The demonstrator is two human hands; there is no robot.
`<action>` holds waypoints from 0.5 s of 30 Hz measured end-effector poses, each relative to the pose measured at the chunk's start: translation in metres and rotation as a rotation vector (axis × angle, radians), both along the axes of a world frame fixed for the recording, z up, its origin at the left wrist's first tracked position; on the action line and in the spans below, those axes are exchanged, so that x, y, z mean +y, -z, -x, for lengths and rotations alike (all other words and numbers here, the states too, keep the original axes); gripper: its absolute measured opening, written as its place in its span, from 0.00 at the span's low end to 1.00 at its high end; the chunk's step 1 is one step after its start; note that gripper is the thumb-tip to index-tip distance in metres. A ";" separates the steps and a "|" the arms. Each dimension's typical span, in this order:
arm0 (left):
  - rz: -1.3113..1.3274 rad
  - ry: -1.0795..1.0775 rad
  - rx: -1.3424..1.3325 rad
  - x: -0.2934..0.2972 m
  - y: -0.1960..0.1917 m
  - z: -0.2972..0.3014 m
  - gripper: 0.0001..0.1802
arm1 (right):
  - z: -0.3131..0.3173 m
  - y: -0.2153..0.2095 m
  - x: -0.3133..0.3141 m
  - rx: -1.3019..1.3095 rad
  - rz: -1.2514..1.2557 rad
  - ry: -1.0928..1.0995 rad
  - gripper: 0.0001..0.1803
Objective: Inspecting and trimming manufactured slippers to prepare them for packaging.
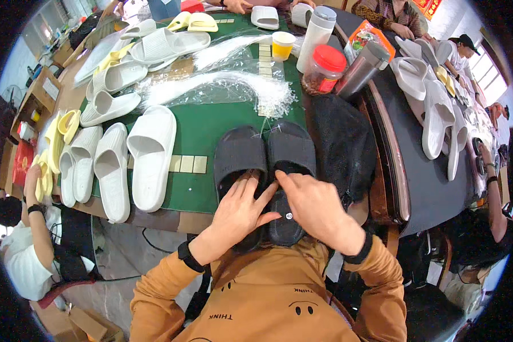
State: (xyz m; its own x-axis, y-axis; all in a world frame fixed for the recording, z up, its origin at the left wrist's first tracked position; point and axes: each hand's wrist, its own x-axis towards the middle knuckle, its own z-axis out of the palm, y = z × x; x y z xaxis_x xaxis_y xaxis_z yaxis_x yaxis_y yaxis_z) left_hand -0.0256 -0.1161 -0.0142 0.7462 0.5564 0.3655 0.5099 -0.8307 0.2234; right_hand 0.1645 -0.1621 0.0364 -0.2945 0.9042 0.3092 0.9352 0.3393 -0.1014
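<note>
A pair of black slide slippers lies side by side before me, the left slipper [239,142] and the right slipper [290,145], toes pointing away. A thin clear tie [264,132] shows between their toe ends. My left hand [236,205] lies over the left slipper, fingers apart, tips reaching into the opening under the strap, thumb stretched toward the right slipper. With curled fingers, my right hand [316,202] grips the inner edge of the right slipper's strap; its fingertips are partly hidden. A small round white sticker [289,216] sits on the right slipper's footbed.
Behind the slippers, a bundle of clear plastic ties [228,85] lies on the green mat [199,128]. White slippers [153,157] stand at left. A black bag [345,148], a red-lidded jar [325,68] and bottles are at right. Other people work around the tables.
</note>
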 end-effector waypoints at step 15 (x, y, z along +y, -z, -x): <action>0.045 -0.055 0.007 -0.006 0.001 -0.001 0.31 | -0.030 0.011 0.186 0.742 0.733 0.205 0.20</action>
